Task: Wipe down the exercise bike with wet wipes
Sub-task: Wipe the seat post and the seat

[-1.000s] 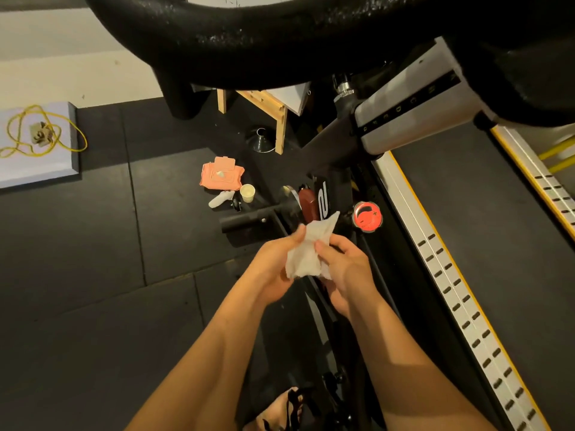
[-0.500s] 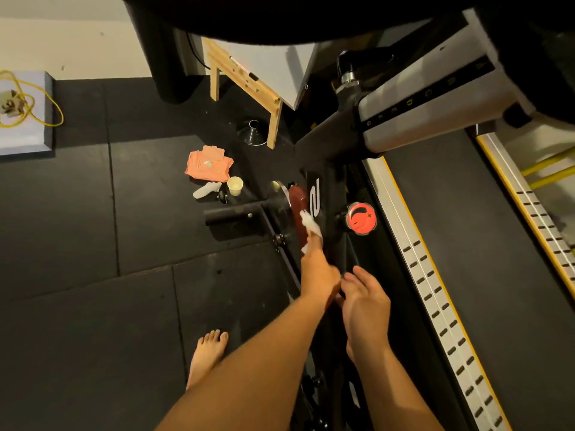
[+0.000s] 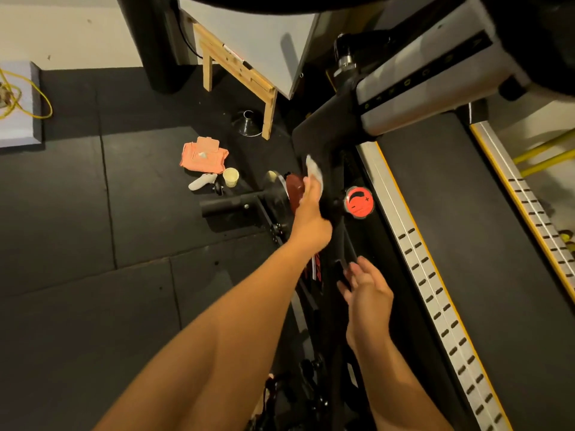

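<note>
The black exercise bike frame (image 3: 323,132) runs down the middle of the head view, with a red resistance knob (image 3: 359,202) on its right side. My left hand (image 3: 309,209) reaches forward and holds a white wet wipe (image 3: 314,171) against the frame's upper tube, just left of the knob. My right hand (image 3: 367,290) hovers lower down beside the frame, fingers relaxed and holding nothing. An orange pack of wet wipes (image 3: 203,155) lies on the floor to the left, its lid flipped up.
A small cream cup (image 3: 231,177) and a white object (image 3: 202,181) sit by the wipes pack. A wooden easel leg (image 3: 269,110) and black funnel (image 3: 248,123) stand behind. A treadmill (image 3: 435,228) lies right of the bike. Yellow cable (image 3: 28,101) rests far left.
My left hand has slid the wipe further up the bike frame. My right hand let go of the wipe a second ago and now hangs apart, lower down.
</note>
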The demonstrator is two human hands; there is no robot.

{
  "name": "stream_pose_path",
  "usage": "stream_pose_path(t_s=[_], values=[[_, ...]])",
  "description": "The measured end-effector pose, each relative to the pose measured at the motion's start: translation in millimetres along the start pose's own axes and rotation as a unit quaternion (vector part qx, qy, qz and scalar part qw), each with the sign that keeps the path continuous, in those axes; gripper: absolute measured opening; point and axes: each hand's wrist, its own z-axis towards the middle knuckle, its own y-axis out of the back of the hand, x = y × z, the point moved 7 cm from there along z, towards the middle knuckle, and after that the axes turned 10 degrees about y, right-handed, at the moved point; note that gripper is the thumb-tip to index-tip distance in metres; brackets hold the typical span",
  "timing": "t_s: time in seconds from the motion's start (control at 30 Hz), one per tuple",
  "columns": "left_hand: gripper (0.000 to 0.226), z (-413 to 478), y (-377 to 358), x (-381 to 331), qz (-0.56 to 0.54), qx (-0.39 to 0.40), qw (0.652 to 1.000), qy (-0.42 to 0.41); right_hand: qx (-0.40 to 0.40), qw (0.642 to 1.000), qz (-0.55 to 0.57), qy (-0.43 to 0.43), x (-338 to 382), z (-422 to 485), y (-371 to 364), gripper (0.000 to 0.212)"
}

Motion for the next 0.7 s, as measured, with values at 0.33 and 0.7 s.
stream_pose_path(t_s=[0.33, 0.7], values=[[0.110, -50.2, -53.7, 64.1, 0.011, 0.067, 0.997, 0.044, 0.088, 0.960, -0.262, 0.037, -12.9, -15.1, 38.2, 0.047], [0.089, -107.0, -131.6, 158.2, -0.011, 0.130, 0.977, 0.167, 0.123, 0.798, -0.572, 0.142, -66.5, -24.4, 67.6, 0.061]])
